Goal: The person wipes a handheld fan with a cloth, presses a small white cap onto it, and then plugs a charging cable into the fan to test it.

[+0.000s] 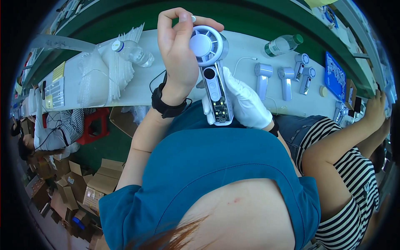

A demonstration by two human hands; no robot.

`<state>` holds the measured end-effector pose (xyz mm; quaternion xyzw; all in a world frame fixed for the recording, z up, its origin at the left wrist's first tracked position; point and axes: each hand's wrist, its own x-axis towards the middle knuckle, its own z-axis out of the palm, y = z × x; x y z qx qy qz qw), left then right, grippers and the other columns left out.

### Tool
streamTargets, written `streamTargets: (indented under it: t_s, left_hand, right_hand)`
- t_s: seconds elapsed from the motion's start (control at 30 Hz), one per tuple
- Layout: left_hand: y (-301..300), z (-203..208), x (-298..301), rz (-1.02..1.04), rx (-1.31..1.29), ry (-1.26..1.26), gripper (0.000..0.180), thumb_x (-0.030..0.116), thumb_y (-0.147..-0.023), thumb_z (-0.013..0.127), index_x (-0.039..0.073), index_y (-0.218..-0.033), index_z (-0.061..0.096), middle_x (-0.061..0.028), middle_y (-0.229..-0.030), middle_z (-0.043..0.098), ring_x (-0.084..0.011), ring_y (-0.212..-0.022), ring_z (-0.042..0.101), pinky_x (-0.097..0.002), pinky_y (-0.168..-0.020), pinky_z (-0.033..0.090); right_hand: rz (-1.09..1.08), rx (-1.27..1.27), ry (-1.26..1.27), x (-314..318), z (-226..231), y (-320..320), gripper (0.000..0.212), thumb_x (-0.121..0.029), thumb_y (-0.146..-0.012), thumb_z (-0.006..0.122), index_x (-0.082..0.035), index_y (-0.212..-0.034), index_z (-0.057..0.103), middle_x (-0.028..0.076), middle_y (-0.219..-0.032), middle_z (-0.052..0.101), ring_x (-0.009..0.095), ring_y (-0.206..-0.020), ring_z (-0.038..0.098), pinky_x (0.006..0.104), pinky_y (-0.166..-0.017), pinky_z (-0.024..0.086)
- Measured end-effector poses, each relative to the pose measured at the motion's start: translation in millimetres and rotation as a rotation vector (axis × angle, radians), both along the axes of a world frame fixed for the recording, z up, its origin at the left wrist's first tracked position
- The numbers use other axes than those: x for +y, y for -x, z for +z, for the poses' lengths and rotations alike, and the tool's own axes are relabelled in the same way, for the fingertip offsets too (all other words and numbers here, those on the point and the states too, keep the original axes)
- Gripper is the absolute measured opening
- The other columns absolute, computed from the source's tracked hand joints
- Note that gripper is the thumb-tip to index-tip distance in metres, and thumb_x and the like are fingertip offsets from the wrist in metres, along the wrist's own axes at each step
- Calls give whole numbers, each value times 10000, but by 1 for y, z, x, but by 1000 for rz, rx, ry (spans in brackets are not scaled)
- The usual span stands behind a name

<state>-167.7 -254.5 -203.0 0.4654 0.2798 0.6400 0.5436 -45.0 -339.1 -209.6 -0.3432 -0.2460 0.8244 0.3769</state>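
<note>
A pale lavender handheld fan (217, 92) stands upright in front of my chest, with its round vented head (201, 45) at the top. The lower handle is uncovered, so a dark circuit board (219, 110) shows below the buttons. My right hand (249, 100), in a white glove, is closed around the handle from behind and the right side. My bare left hand (180, 54) is raised beside the fan head, its fingers curled together at the top edge. A small white spot shows at those fingertips; whether it is a nail or a part, I cannot tell.
Several similar fans (286, 83) stand or lie at the right, near a green-capped bottle (283, 45) and a blue tray (335, 77). Another bottle (133, 53) and clear plastic sleeves (95, 81) are at left. A person in stripes (350, 179) sits close at my right.
</note>
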Motion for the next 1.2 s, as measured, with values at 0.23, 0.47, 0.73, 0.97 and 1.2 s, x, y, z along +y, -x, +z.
streamTargets:
  t_s: [0.23,0.47,0.73,0.97,1.2]
  left_hand:
    - [1,-3,4,-32,27,-105,197,232,-940,281,49,-951,353,-194,-791,591,-292,-796,597,-366,-721,486]
    - [0,-25,15,-293,-430,60,222,272,-939,270,95,-960,402,-89,-777,562,-316,-917,549,-427,-822,438]
    - [-3,-42,24,-560,-702,144,223,277,-931,306,117,-894,457,-49,-836,550,-295,-1007,492,-436,-927,355]
    - [1,-31,16,-424,-611,334,209,281,-923,363,109,-916,481,-58,-937,545,-268,-1009,499,-420,-926,363]
    - [3,-33,12,-203,-376,288,212,239,-910,431,40,-953,487,-118,-974,570,-201,-924,540,-337,-817,429]
  right_hand:
    - [-10,91,86,3,2,1,560,-492,-907,239,-17,-1114,452,163,-755,591,219,-563,583,276,-515,482]
    - [-82,336,264,8,10,3,576,-496,-903,234,-1,-1079,469,154,-636,551,246,-452,520,316,-419,417]
    - [107,707,190,10,-11,2,651,-539,-886,216,30,-989,516,171,-537,481,243,-412,433,333,-419,369]
    - [-33,632,249,9,-3,5,652,-584,-858,262,10,-981,502,151,-531,464,223,-416,435,322,-406,357]
    - [6,581,124,8,-11,2,670,-624,-839,252,-10,-954,494,103,-511,466,199,-354,422,274,-349,325]
